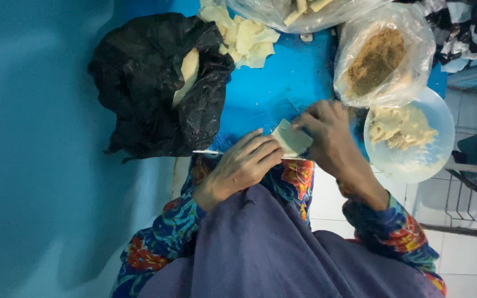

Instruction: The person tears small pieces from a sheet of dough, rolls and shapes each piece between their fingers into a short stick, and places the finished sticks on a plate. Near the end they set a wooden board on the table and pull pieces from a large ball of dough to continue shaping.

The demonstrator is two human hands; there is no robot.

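Both my hands meet over a blue tabletop (282, 83) and hold a pale square dough wrapper (290, 138) between them. My left hand (244, 165) grips its near left edge with curled fingers. My right hand (329, 135) pinches its right side from above. A thin metal blade or strip (208, 152) sticks out to the left under my left hand. A pile of the same pale wrappers (247, 34) lies further back on the table.
A crumpled black plastic bag (150, 83) with a pale piece showing in it sits at the left. A clear bag of brown crumbs (379, 58) and a blue plate with pale filled pieces (412, 135) stand at the right. Another clear bag (305, 14) lies at the back.
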